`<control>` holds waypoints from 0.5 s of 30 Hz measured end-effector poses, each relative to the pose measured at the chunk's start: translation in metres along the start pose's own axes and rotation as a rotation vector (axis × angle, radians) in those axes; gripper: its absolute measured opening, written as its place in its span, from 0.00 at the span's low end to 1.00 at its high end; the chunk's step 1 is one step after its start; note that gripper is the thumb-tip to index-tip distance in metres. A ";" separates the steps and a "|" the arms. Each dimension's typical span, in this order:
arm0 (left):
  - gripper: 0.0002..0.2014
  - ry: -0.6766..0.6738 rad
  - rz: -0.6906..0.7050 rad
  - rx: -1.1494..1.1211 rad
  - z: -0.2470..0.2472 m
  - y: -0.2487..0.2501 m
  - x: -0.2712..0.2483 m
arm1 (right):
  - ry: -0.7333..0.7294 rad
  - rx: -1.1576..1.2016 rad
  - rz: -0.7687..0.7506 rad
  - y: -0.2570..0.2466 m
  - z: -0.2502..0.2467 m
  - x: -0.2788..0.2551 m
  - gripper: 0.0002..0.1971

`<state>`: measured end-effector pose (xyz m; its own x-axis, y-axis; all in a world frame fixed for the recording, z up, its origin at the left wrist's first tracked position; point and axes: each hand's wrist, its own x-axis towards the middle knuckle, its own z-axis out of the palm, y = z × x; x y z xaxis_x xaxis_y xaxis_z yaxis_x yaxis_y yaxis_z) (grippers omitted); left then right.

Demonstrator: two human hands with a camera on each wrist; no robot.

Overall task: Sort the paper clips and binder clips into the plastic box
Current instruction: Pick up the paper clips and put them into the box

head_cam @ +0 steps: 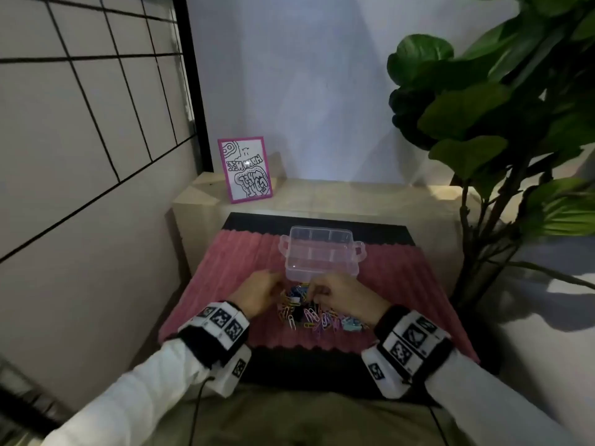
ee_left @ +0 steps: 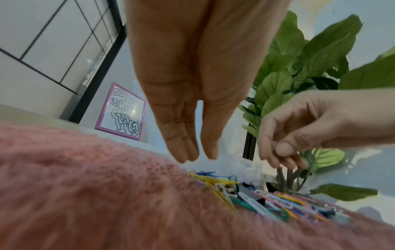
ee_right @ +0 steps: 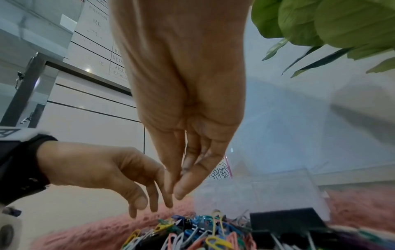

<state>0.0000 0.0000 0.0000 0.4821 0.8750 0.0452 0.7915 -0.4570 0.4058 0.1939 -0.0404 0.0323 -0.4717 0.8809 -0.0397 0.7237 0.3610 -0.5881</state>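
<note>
A clear plastic box (head_cam: 322, 252) stands empty on a pink fuzzy mat (head_cam: 402, 284). Just in front of it lies a pile of coloured paper clips (head_cam: 309, 313) mixed with black binder clips (ee_right: 286, 219). My left hand (head_cam: 275, 283) hovers over the pile's left edge, its fingers (ee_left: 181, 152) straight, pointing down and holding nothing. My right hand (head_cam: 314, 292) hangs over the pile's middle. Its thumb and fingertips (ee_right: 179, 191) are pressed together, and no clip shows between them. The box (ee_right: 256, 194) rises right behind the pile (ee_right: 192, 233).
A pink-framed drawing (head_cam: 244, 170) leans on the wooden ledge (head_cam: 354, 197) behind the mat. A large leafy plant (head_cam: 499, 123) crowds the right side. A gridded wall panel (head_cam: 80, 123) stands at the left. A black pad (head_cam: 306, 365) lies under the pink mat.
</note>
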 end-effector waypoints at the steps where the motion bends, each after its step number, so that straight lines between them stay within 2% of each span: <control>1: 0.10 -0.034 -0.039 -0.006 0.003 0.000 0.004 | 0.009 -0.020 0.009 0.000 -0.001 0.002 0.08; 4: 0.16 -0.119 -0.123 -0.014 0.008 0.008 0.008 | 0.041 -0.091 0.012 0.001 0.000 0.000 0.08; 8: 0.22 -0.104 -0.161 -0.098 0.012 0.006 0.016 | 0.025 -0.105 0.027 0.007 0.010 -0.004 0.09; 12: 0.17 -0.089 -0.165 -0.211 0.011 -0.002 0.017 | -0.035 -0.308 0.017 0.014 0.022 0.000 0.20; 15: 0.13 -0.063 -0.160 -0.267 0.011 -0.007 0.013 | 0.006 -0.341 -0.034 0.016 0.027 0.004 0.14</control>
<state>0.0047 0.0133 -0.0120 0.3884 0.9169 -0.0917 0.7364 -0.2490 0.6291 0.1902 -0.0389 0.0010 -0.4963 0.8679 -0.0196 0.8348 0.4709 -0.2852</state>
